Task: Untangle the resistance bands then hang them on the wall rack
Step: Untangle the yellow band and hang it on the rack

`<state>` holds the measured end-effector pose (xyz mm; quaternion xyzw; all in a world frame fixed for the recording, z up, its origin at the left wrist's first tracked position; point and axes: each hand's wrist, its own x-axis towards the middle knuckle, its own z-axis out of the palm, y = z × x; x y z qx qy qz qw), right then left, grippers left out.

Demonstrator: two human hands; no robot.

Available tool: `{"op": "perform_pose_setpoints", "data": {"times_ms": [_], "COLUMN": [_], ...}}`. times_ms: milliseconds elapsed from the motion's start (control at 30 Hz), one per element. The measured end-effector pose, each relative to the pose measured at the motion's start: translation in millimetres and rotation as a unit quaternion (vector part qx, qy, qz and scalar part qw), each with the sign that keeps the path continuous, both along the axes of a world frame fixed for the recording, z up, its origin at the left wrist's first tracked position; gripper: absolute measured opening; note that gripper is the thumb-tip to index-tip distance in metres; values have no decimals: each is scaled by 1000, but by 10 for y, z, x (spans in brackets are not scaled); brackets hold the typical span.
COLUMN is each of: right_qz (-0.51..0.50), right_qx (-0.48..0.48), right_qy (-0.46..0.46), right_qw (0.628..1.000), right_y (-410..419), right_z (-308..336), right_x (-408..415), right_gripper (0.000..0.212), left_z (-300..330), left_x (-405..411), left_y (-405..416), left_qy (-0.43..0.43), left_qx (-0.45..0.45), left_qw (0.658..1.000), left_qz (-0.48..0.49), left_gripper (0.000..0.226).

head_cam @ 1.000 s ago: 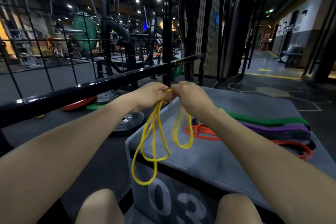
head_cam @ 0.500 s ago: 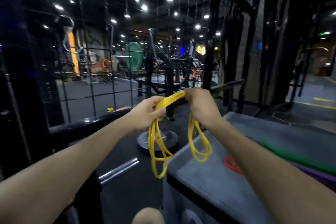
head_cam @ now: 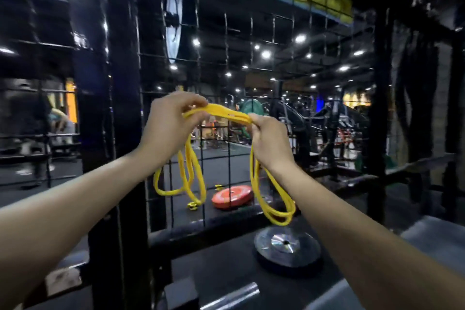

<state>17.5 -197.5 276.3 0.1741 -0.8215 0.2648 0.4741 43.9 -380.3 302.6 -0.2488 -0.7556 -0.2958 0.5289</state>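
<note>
Both hands hold a yellow resistance band (head_cam: 221,112) up at chest height in front of a black wire grid rack (head_cam: 226,63). My left hand (head_cam: 171,123) pinches the band's left end, and loops hang below it to about knee height. My right hand (head_cam: 270,138) grips the right end, with two more loops dangling beneath. A short flat stretch of band spans between the two hands. The other bands are out of view.
A thick black post (head_cam: 120,108) stands just left of the hands. Beyond the grid lies an orange weight plate (head_cam: 232,196); a grey plate (head_cam: 286,246) lies on the near floor. A grey box corner (head_cam: 432,236) shows at lower right, a steel bar end (head_cam: 231,294) at the bottom.
The hands have lifted the yellow band higher and spread apart. The view has swung up and left toward the grid rack, and the box with the other bands has left the frame.
</note>
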Motion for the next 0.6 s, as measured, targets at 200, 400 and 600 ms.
{"op": "perform_pose_setpoints", "data": {"times_ms": [200,400,600], "right_qz": [68,8,-49], "right_qx": [-58,-19,84], "right_qy": [-15,-25,-24], "right_qw": [996,999,995], "right_y": [-419,-610,-704], "right_z": [304,130,-73], "right_x": [-328,-482,-423], "right_gripper": [26,24,48], "left_z": [343,256,91], "left_x": [-79,-155,-138], "left_y": [-216,-228,-257], "left_qy": [6,-52,-67], "left_qx": [-3,-152,-230], "left_qw": [993,958,913], "left_qz": [118,239,332], "left_gripper": [22,17,10]}}
